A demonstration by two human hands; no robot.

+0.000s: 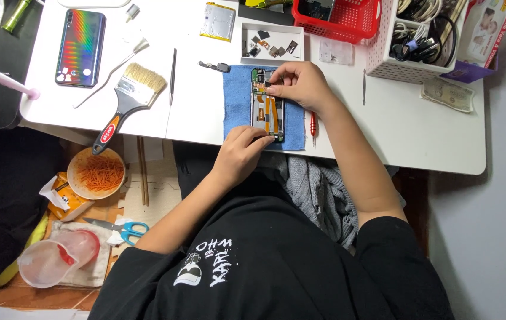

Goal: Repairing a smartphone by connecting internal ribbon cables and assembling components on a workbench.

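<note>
Head view. An opened phone point(267, 105) lies lengthwise on a blue cloth point(236, 106) at the near edge of the white table point(395, 130), orange ribbon cables exposed. The right hand point(301, 85) rests on the phone's far end, fingertips pinched narrow on a small part there; what they grip is too small to tell. The left hand point(242, 153) is curled at the phone's near end, fingers pressing its lower edge, holding nothing else.

Containers: a shallow white tray point(272, 42) just beyond the cloth holds small dark parts. A red basket point(348, 21) holds a dark item. A white perforated basket point(410, 41) at the far right is full of cables. On the floor, a bowl point(97, 173) holds orange shreds, and a clear jug point(57, 258) lies on its side.

Edges and room: a red screwdriver point(313, 125) lies just beside the cloth near the table edge. Left of the cloth the tabletop is open up to a paintbrush point(127, 101), whose handle overhangs the near edge. A second phone point(81, 47) lies well apart, far left.
</note>
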